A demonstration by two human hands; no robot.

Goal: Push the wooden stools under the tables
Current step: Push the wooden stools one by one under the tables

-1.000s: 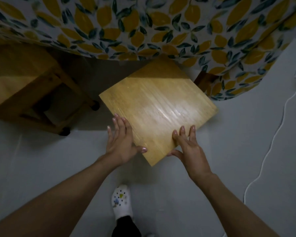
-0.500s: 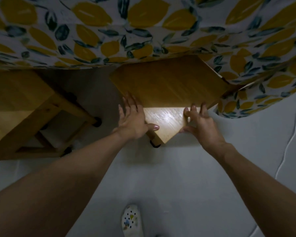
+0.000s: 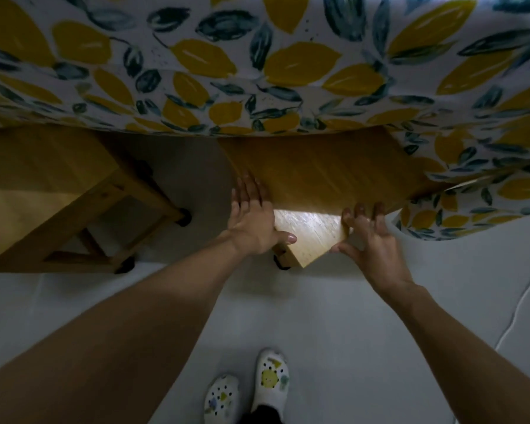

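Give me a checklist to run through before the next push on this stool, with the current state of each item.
1. Left hand flat against the stool's near-left edge: ok.
2. Right hand on the near-right edge: ok, fingers spread on the seat.
3. Stool fully under the lemon-print tablecloth: not ok, the near corner sticks out.
4. Space under the table behind the stool: cannot tell, hidden by the cloth.
5. Gap to the second stool on the left: ok, apart.
6. White cable clear of the stool: ok.
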